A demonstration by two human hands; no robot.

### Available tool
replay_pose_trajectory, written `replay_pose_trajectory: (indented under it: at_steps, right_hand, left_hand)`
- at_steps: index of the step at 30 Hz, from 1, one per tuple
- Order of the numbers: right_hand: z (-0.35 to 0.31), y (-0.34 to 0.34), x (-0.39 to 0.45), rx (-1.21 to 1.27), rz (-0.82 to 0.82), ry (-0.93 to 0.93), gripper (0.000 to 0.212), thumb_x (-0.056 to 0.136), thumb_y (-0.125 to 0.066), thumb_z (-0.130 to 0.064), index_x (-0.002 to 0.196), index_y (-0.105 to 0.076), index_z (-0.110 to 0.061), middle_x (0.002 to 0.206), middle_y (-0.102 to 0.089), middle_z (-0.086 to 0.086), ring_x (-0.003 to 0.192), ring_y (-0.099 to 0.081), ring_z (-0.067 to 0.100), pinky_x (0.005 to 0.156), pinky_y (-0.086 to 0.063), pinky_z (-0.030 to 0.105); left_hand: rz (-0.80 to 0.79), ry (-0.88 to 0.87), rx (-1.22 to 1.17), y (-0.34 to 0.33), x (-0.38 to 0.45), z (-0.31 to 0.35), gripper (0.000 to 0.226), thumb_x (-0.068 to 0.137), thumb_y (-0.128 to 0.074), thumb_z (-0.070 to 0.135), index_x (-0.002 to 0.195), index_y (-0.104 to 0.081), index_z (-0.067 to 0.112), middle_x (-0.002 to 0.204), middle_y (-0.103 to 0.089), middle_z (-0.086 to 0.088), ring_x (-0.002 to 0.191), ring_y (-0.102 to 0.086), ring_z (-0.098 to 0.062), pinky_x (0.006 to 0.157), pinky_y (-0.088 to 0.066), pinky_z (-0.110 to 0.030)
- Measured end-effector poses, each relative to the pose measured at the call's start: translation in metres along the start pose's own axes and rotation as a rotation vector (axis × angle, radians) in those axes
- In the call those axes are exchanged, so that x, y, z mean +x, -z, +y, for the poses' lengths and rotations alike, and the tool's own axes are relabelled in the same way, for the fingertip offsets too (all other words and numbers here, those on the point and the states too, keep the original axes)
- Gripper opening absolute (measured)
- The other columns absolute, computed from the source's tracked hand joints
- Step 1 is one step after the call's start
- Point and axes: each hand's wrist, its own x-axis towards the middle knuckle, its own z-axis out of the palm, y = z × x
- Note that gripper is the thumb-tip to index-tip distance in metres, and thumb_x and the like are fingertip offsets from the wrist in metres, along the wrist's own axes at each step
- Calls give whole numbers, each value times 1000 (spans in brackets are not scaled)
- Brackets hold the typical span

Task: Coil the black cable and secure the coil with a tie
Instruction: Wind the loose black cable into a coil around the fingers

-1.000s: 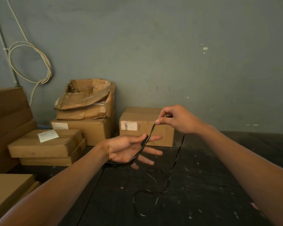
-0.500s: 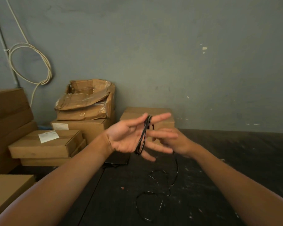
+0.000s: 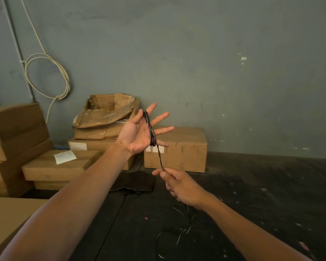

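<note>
While the head camera looks down over both bare forearms, the scene reads as follows.

Left hand: the left hand (image 3: 137, 134) is raised, palm facing the camera, fingers spread wide and pointing up and to the right.
Cable: the black cable (image 3: 150, 129) is looped several times across the palm and the base of the fingers of that hand, forming a narrow coil that runs from the forefinger down to the little-finger side.
Free strand: from the bottom of the coil one strand runs down, taut, to the right hand (image 3: 181, 185).
Right hand: lower and nearer the camera, thumb and forefinger pinching the strand, the other fingers curled under.
Loose end: the rest of the cable hangs below the right wrist and lies in loose curls on the dark floor (image 3: 252, 194).
Background: cardboard boxes (image 3: 177, 149) stand against the grey wall (image 3: 196, 53); a white cord (image 3: 47, 76) hangs looped on the wall at left.
</note>
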Motion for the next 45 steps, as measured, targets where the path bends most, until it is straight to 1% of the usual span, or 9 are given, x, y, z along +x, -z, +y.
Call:
replay_pose_trajectory:
  at_steps: [7, 13, 18, 22, 26, 32, 35, 41, 45]
  right_hand:
    - [-15, 9, -5, -201, 16, 20, 33, 105, -35, -32, 125, -59, -23, 72, -46, -14, 62, -45, -3, 60, -34, 14]
    - [-39, 38, -7, -360, 43, 65, 28, 102, -45, -33, 108, -69, -20, 65, -51, -12, 51, -50, -9, 51, -34, 9]
    - [-56, 68, -2, -457, 98, 133, 15, 95, -62, -30, 94, -72, -19, 65, -56, -21, 55, -51, -16, 57, -32, 13]
    - [-59, 93, 1, -560, 91, 153, 5, 88, -70, -29, 87, -70, -24, 65, -58, -23, 61, -52, -19, 57, -34, 8]
    - [-51, 111, 6, -592, 109, 136, 12, 84, -74, -30, 87, -74, -19, 53, -55, -38, 57, -50, -18, 54, -29, 14]
    - [-20, 116, 13, -404, 92, 125, 8, 85, -71, -35, 85, -74, -28, 82, -72, -8, 83, -66, 15, 82, -53, 42]
    - [-2, 106, 6, -156, 42, 78, 14, 92, -63, -31, 86, -74, -27, 69, -66, 0, 61, -55, 17, 61, -45, 36]
    - [25, 69, 0, 50, 58, -24, 18, 100, -49, -17, 95, -66, -19, 59, -55, -10, 51, -46, 4, 53, -38, 23]
    - [30, 45, 1, 156, 77, -38, 24, 100, -48, -38, 99, -66, -23, 54, -42, -12, 48, -35, 5, 48, -32, 22]
  left_hand:
    - [164, -43, 40, 10, -2, -10, 51, 100, -21, 54, 149, -28, 44, 152, -43, -5, 134, -39, -49, 100, -10, -84]
    - [162, 145, 302, 21, -7, -28, 46, 100, -21, 56, 142, -39, 49, 149, -47, 2, 138, -36, -43, 108, -2, -76]
    - [87, 343, 518, 9, -25, -53, 46, 104, -22, 43, 144, -42, 34, 135, -58, 1, 117, -57, -12, 114, -27, -52]
    - [-141, 577, 649, 15, -36, -75, 45, 101, -26, 52, 141, -45, 45, 145, -53, 4, 137, -42, -30, 115, -12, -64]
    - [-339, 657, 608, 3, -42, -80, 50, 97, -25, 59, 144, -39, 48, 151, -46, 5, 140, -39, -31, 111, -17, -63]
    - [-545, 644, 475, -28, -47, -75, 57, 94, -27, 60, 147, -36, 43, 156, -38, -4, 142, -34, -38, 112, -10, -61]
    - [-571, 569, 413, -35, -47, -67, 55, 97, -22, 56, 149, -31, 40, 157, -35, -8, 142, -33, -41, 111, -8, -64]
    - [-457, 372, 284, -38, -35, -41, 53, 99, -20, 53, 149, -33, 40, 155, -39, -10, 139, -36, -45, 111, -6, -72]
    - [-367, 286, 208, -33, -24, -27, 53, 99, -20, 53, 149, -33, 40, 155, -38, -10, 138, -38, -46, 107, -12, -77]
